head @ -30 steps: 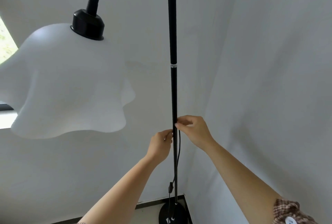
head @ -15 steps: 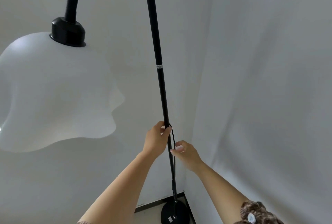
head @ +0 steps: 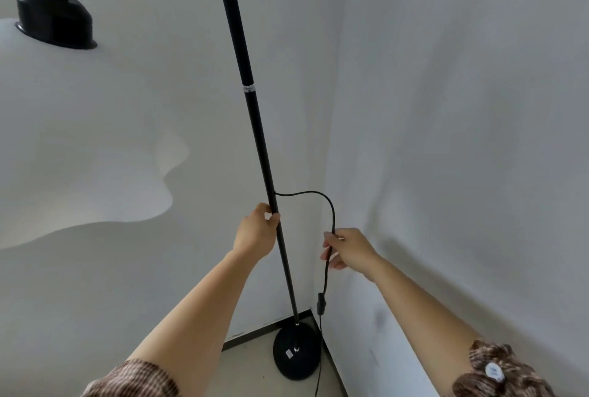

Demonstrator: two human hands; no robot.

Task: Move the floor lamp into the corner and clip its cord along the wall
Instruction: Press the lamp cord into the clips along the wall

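The black floor lamp stands in the room corner, its round base (head: pixel 296 353) on the floor and its thin pole (head: pixel 255 122) leaning slightly left. My left hand (head: pixel 256 231) is wrapped around the pole at mid height. Just above that hand the black cord (head: pixel 330 205) leaves the pole, arches right and drops through my right hand (head: pixel 349 248), which pinches it away from the pole. Below that hand hangs the inline switch (head: pixel 321 299), and the cord runs on down past the base. The white wavy shade (head: pixel 63 141) with its black cap (head: pixel 52 19) fills the left.
Two pale walls meet in a corner (head: pixel 328 173) right behind the pole. A dark skirting strip (head: pixel 264 329) runs along the left wall's foot above a light tiled floor (head: pixel 248 374). Patterned sleeves cover both my upper arms.
My right hand has pulled the cord out to the right, forming a loop away from the pole. My left hand stayed gripping the pole. The view has tilted downward.
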